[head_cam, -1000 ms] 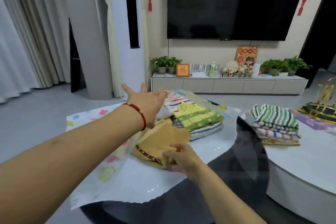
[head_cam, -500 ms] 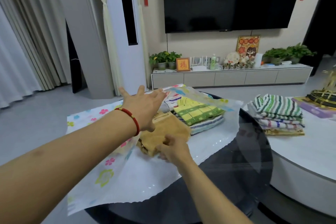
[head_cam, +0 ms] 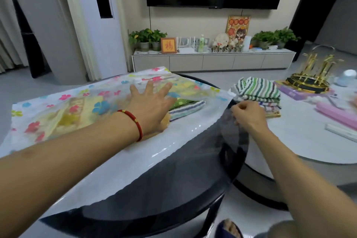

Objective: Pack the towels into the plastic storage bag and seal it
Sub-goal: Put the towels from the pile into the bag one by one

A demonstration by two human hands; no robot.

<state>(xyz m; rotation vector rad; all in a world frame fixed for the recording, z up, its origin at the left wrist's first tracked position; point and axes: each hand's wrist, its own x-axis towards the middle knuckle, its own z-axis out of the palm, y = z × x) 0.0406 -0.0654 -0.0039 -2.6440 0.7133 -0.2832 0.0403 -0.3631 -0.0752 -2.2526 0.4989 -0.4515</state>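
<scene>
Middle of frame: left hand (head_cam: 152,106) lies flat, fingers spread, holding nothing, on the floppy plastic storage bag (head_cam: 81,102).
Right hand (head_cam: 248,116): pinches the bag's slippery edge.
Towels (head_cam: 185,107): soft, light.

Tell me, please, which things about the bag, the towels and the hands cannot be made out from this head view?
- Bag mouth: the head view does not show whether the storage bag is sealed; the left hand covers part of it.
- Towels inside: the flower print blurs their count.
- Right hand: closed at the bag's corner; its fingers hide the grip.
- Towel stack: lower layers hidden by that hand.
</scene>
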